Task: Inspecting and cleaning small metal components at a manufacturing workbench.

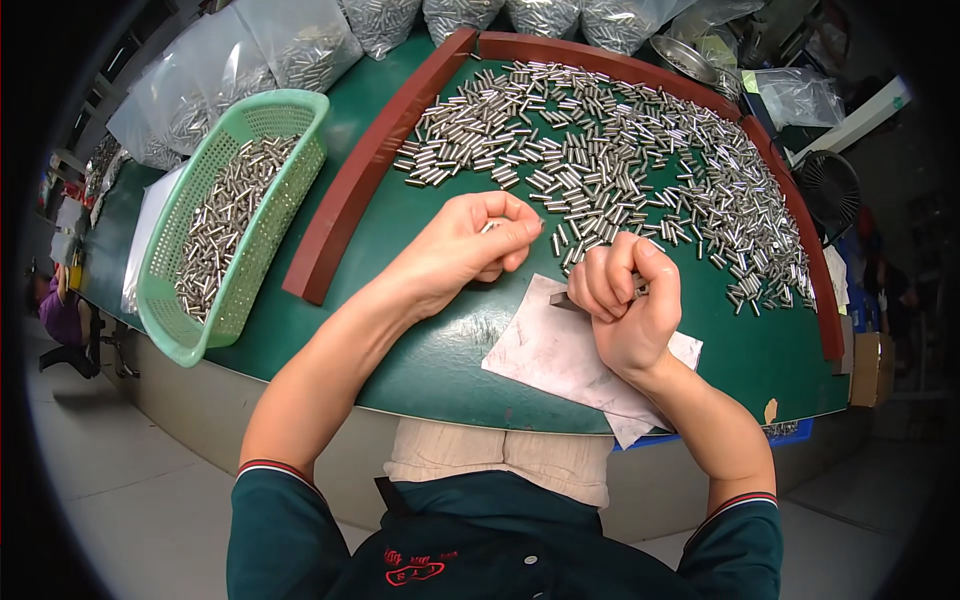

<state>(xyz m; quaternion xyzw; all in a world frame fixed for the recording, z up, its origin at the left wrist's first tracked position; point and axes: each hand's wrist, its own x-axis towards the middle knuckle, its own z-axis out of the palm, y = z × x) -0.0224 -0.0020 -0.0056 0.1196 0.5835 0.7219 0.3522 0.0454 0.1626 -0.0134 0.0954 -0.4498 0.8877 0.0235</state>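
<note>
My left hand (482, 238) is closed in a pinch above the green table, at the near edge of the spread of metal pins (600, 190). A bit of shiny metal shows between its fingers, apparently a pin. To its right, my right hand (632, 300) is curled into a fist over a smudged white cloth (550, 345). A dark, flat metal piece (566, 301) sticks out of the fist's left side; the rest of it is hidden by the fingers. The loose pins are short, silvery cylinders lying in a wide layer beyond both hands.
Dark red bars (375, 165) fence the pins on the left, far and right sides. At left stands a green perforated basket (160, 255) holding more pins. Clear bags of pins (315, 45) line the back. A metal dish (685, 58) and a black fan (829, 190) are at right.
</note>
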